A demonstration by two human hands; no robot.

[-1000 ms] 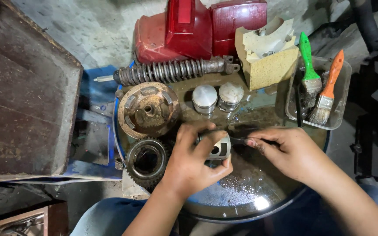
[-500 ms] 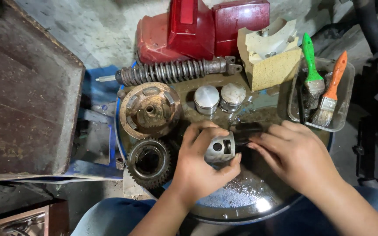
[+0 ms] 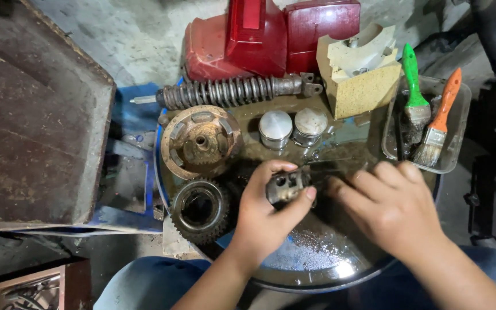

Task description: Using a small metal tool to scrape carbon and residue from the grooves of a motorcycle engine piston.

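My left hand [image 3: 268,209] grips a small grey metal engine part [image 3: 287,185] with round holes, held over a round basin [image 3: 317,275] of dark liquid. My right hand [image 3: 394,209] is closed around a dark, thin tool [image 3: 325,171] whose end reaches the part; most of the tool is hidden under my fingers. Two silver pistons [image 3: 291,127] stand just beyond my hands. A round clutch plate [image 3: 201,140] and a toothed gear ring [image 3: 197,208] lie to the left of my left hand.
A coiled shock spring [image 3: 231,92] lies at the basin's far rim, with red plastic body covers [image 3: 265,34] behind it. A yellow sponge block [image 3: 363,77] and a clear tray [image 3: 457,135] holding green- and orange-handled brushes sit at the right. A rusty metal slab [image 3: 30,115] is left.
My left hand has turned the metal part and raised it slightly. My right hand has moved in closer to the part with its tool.
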